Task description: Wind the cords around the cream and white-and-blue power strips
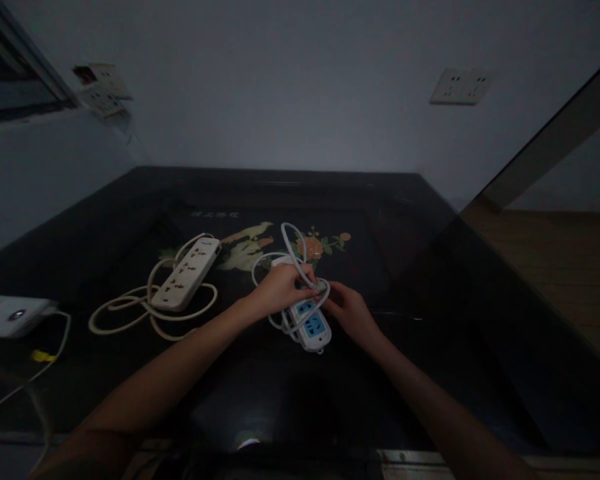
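Observation:
A white power strip with blue sockets (311, 325) is held above the black table (420, 267), its white cable (293, 250) looped round it. My left hand (280, 288) is closed over the top of the strip and the cable loops. My right hand (349, 312) grips the strip's right side, where the cable passes. A loop of the cable stands up behind my fingers.
A beige power strip (187, 273) with its coiled cord (125, 310) lies to the left on the table. A white device (10, 313) with a cable sits at the left edge. Wall sockets (461, 87) are on the far wall. Wooden floor (565, 267) shows on the right.

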`<move>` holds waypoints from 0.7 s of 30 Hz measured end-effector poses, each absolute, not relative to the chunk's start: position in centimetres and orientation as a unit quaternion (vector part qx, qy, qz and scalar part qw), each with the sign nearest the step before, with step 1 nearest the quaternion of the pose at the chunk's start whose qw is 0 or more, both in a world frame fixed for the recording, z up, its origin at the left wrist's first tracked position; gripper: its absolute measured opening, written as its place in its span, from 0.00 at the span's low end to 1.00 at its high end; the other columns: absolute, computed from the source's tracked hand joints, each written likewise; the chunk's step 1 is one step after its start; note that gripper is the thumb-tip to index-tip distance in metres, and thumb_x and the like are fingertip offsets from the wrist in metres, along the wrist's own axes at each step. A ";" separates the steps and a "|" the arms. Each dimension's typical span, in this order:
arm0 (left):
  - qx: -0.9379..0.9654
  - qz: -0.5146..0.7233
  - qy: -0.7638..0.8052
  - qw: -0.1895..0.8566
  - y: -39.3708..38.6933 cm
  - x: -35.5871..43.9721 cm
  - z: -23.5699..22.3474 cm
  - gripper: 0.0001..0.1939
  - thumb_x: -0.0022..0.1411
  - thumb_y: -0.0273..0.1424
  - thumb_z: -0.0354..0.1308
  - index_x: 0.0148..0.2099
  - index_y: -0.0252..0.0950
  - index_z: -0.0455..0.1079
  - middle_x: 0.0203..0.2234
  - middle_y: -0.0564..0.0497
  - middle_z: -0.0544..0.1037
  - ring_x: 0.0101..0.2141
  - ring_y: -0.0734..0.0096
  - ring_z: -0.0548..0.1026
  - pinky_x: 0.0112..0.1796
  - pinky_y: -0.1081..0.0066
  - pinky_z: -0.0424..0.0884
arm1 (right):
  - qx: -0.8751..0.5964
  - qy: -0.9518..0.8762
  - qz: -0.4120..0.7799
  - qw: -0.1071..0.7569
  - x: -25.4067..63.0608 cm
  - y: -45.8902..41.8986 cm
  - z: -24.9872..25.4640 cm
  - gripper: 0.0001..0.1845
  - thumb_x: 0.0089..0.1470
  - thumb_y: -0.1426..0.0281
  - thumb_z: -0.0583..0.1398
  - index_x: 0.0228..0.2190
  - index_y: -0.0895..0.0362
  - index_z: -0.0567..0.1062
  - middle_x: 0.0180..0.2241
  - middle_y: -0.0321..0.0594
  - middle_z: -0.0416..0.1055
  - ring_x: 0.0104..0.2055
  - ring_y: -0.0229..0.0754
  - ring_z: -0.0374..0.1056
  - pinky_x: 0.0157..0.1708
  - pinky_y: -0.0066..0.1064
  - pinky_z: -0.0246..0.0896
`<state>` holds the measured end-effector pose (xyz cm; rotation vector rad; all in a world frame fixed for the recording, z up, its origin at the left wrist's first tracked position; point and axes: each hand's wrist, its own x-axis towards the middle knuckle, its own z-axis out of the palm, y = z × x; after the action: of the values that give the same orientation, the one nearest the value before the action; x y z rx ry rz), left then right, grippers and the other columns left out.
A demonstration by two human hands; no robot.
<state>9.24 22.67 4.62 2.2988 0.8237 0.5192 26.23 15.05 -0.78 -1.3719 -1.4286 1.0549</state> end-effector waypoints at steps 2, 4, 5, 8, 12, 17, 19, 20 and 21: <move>0.887 0.182 0.305 0.295 22.3 9.4 4.6 0.04 0.55 0.30 0.62 0.34 0.36 0.71 0.28 0.54 0.77 0.32 0.70 0.75 0.33 0.73 0.65 | -0.550 -0.586 0.409 0.433 26.3 15.0 -0.7 0.13 0.51 0.71 0.62 0.41 0.57 0.74 0.39 0.42 0.76 0.42 0.44 0.73 0.44 0.37 0.66; 0.901 0.156 0.288 0.284 22.1 9.3 4.7 0.03 0.57 0.29 0.60 0.36 0.37 0.72 0.30 0.53 0.78 0.32 0.70 0.75 0.33 0.73 0.65 | -0.553 -0.597 0.396 0.426 26.4 14.9 -0.5 0.14 0.50 0.73 0.63 0.41 0.56 0.73 0.39 0.42 0.76 0.41 0.44 0.73 0.43 0.36 0.66; 0.906 0.145 0.277 0.284 22.1 9.3 4.8 0.04 0.57 0.29 0.59 0.37 0.37 0.72 0.30 0.53 0.78 0.33 0.70 0.75 0.34 0.73 0.66 | -0.558 -0.601 0.389 0.419 26.5 14.9 -0.4 0.15 0.49 0.73 0.63 0.41 0.56 0.73 0.38 0.41 0.76 0.41 0.44 0.73 0.42 0.35 0.67; 0.918 0.128 0.234 0.293 22.2 8.8 5.0 0.07 0.59 0.29 0.58 0.42 0.38 0.72 0.35 0.52 0.79 0.36 0.70 0.76 0.37 0.73 0.67 | -0.572 -0.612 0.378 0.395 26.8 15.0 -0.1 0.15 0.47 0.73 0.65 0.40 0.57 0.73 0.37 0.41 0.76 0.38 0.43 0.73 0.39 0.34 0.67; 0.933 0.102 0.182 0.295 22.5 8.0 5.7 0.11 0.63 0.30 0.55 0.47 0.40 0.72 0.40 0.50 0.79 0.41 0.70 0.75 0.42 0.73 0.67 | -0.567 -0.625 0.379 0.380 27.2 15.2 -0.3 0.15 0.47 0.73 0.66 0.39 0.57 0.73 0.36 0.40 0.76 0.36 0.42 0.73 0.36 0.32 0.66; 0.946 0.060 0.147 0.283 23.0 7.1 6.9 0.16 0.63 0.28 0.55 0.53 0.41 0.70 0.49 0.49 0.75 0.49 0.67 0.72 0.49 0.70 0.64 | -0.578 -0.663 0.343 0.329 27.3 15.1 0.0 0.15 0.48 0.70 0.65 0.39 0.56 0.72 0.32 0.38 0.76 0.32 0.39 0.71 0.31 0.28 0.63; 0.953 0.046 0.143 0.262 23.2 6.7 7.2 0.21 0.59 0.27 0.60 0.55 0.40 0.68 0.50 0.47 0.74 0.50 0.64 0.71 0.51 0.68 0.63 | -0.594 -0.688 0.302 0.286 27.4 15.1 0.5 0.15 0.49 0.69 0.64 0.41 0.56 0.73 0.32 0.38 0.76 0.31 0.39 0.71 0.31 0.28 0.61; 0.957 0.036 0.142 0.250 23.3 6.6 7.2 0.23 0.56 0.28 0.62 0.55 0.40 0.68 0.50 0.47 0.74 0.50 0.62 0.70 0.52 0.66 0.62 | -0.600 -0.700 0.282 0.264 27.5 15.0 0.8 0.15 0.50 0.68 0.63 0.42 0.56 0.73 0.33 0.39 0.76 0.32 0.40 0.71 0.31 0.28 0.61; 0.960 0.026 0.143 0.240 23.4 6.4 7.2 0.26 0.54 0.29 0.64 0.56 0.40 0.67 0.50 0.46 0.73 0.50 0.61 0.70 0.52 0.65 0.62 | -0.603 -0.712 0.265 0.243 27.6 15.0 1.1 0.16 0.51 0.67 0.63 0.43 0.55 0.73 0.34 0.39 0.76 0.33 0.40 0.71 0.31 0.28 0.61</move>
<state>6.40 23.39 7.18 2.6272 0.3916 0.0714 27.58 14.95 1.11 -1.6483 -1.9463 0.7240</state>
